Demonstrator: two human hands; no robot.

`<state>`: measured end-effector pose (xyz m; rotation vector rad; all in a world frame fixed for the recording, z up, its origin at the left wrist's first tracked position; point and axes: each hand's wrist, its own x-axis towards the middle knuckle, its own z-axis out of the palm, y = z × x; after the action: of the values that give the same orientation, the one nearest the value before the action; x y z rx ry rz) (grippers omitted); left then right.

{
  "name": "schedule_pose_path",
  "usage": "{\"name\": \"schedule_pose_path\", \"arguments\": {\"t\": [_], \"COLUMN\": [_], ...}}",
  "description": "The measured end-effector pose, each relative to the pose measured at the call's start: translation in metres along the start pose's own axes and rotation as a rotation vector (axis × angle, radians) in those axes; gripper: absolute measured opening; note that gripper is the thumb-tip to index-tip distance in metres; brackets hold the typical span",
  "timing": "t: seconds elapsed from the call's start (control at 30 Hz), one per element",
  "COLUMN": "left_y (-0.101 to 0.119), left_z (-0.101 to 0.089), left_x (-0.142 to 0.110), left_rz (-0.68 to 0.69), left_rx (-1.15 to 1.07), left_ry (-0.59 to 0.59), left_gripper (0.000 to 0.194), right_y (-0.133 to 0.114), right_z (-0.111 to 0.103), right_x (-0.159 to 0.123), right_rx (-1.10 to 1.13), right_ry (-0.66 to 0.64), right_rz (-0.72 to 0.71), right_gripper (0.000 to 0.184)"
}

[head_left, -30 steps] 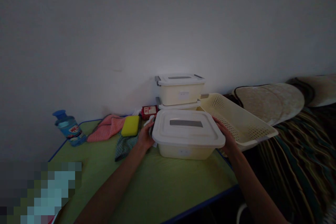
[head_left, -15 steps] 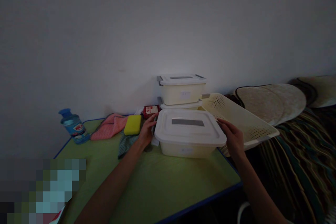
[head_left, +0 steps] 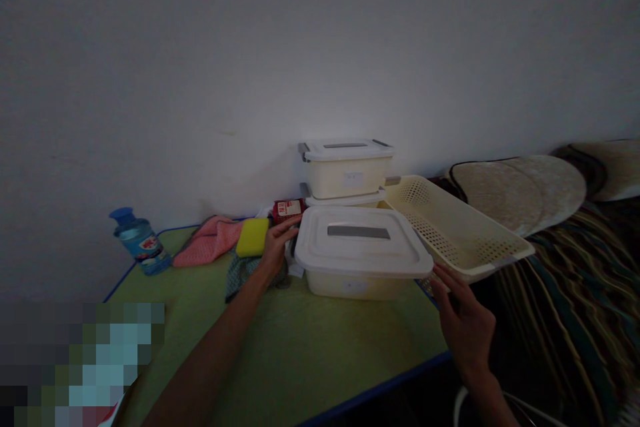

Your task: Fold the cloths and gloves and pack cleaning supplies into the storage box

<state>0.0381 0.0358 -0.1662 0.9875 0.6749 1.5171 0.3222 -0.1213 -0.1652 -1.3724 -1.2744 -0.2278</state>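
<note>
A cream storage box (head_left: 357, 287) with a white lid (head_left: 360, 253) and a grey strip on top stands at the table's near right part. My left hand (head_left: 277, 245) is closed at the box's left side, its fingers at the lid's edge by the dark latch, which is partly hidden. At the lid's front right corner is my right hand (head_left: 465, 317), its fingers stretched toward the rim and the fingertips at or very near it. Behind, a similar lidded box (head_left: 347, 177) sits stacked on another box (head_left: 345, 201), mostly hidden.
A perforated cream basket (head_left: 465, 227) lies to the right, beyond the green table (head_left: 300, 353) edge. Leftward are a yellow sponge (head_left: 253, 238), pink cloth (head_left: 213, 241), teal cloth (head_left: 243, 273), red packet (head_left: 287, 210) and blue bottle (head_left: 145, 243). A striped cover (head_left: 575, 280) spreads at right.
My right hand has moved from the box's right side toward me, to the lid's front right corner. My left hand has shifted slightly at the left side; the box stays about where it was.
</note>
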Motion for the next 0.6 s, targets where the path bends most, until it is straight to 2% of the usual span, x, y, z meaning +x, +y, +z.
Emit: {"name": "schedule_pose_path", "arguments": {"t": [0.27,0.43,0.6], "left_y": [0.008,0.015,0.026], "left_z": [0.002,0.01,0.02], "left_x": [0.001,-0.002,-0.009], "left_rz": [0.118,0.144,0.169], "left_rx": [0.117,0.166,0.165], "left_ry": [-0.029,-0.04,-0.057], "left_gripper": [0.019,0.022,0.028], "right_y": [-0.003,0.0,0.0], "right_z": [0.004,0.007,0.008], "right_x": [-0.002,0.003,0.006], "right_rx": [0.01,0.059,0.067], "right_ry": [-0.011,0.004,0.01], "right_rz": [0.084,0.184,0.198], "right_gripper": [0.032,0.04,0.045]}}
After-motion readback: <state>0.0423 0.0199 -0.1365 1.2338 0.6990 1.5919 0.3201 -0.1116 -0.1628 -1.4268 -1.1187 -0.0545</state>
